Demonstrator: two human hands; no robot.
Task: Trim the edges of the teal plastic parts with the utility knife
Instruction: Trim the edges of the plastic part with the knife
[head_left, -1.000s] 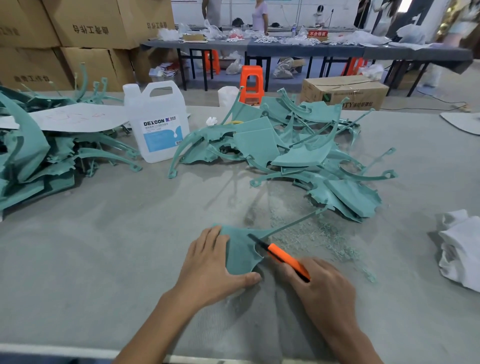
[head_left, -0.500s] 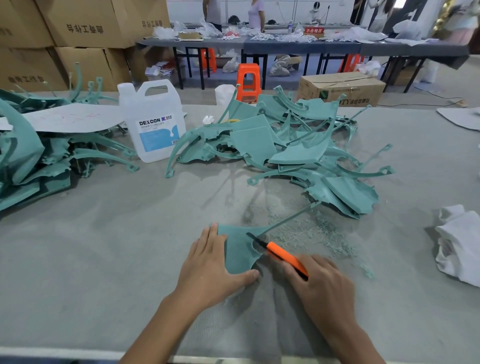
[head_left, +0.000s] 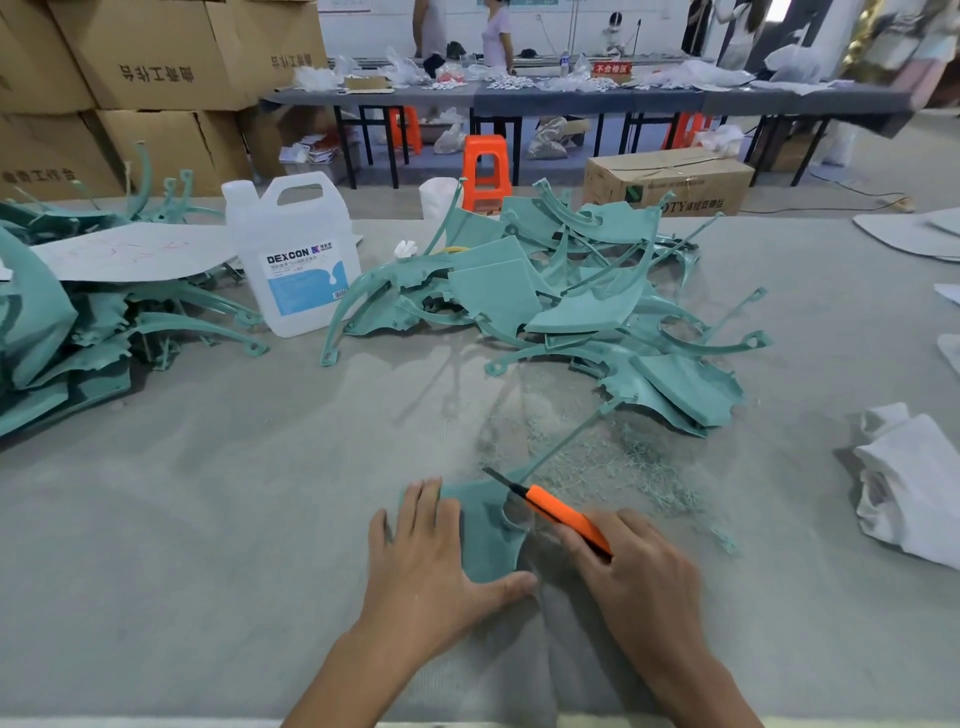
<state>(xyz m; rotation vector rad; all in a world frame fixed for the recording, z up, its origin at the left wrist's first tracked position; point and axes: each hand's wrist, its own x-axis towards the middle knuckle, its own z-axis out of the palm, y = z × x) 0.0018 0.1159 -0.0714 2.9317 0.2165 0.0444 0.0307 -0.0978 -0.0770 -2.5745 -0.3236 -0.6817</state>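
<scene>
A flat teal plastic part (head_left: 488, 530) with a long thin stem lies on the grey felt table (head_left: 208, 519) near the front edge. My left hand (head_left: 431, 561) presses flat on its left side, fingers spread, thumb along its lower edge. My right hand (head_left: 639, 577) grips an orange utility knife (head_left: 561, 512), its dark blade laid against the part's upper right edge near the stem. A heap of teal parts (head_left: 545, 306) sits behind, and another teal pile (head_left: 67, 332) lies at the far left.
A white DEXCON jug (head_left: 296, 254) stands behind left of centre. Teal shavings (head_left: 639, 467) litter the felt right of the part. A crumpled white cloth (head_left: 914, 478) lies at the right. Cardboard boxes (head_left: 156, 78), an orange stool (head_left: 485, 166) and people at tables stand beyond.
The knife blade has slid a little up along the part's right edge toward the stem. My left hand stays pressed on the part.
</scene>
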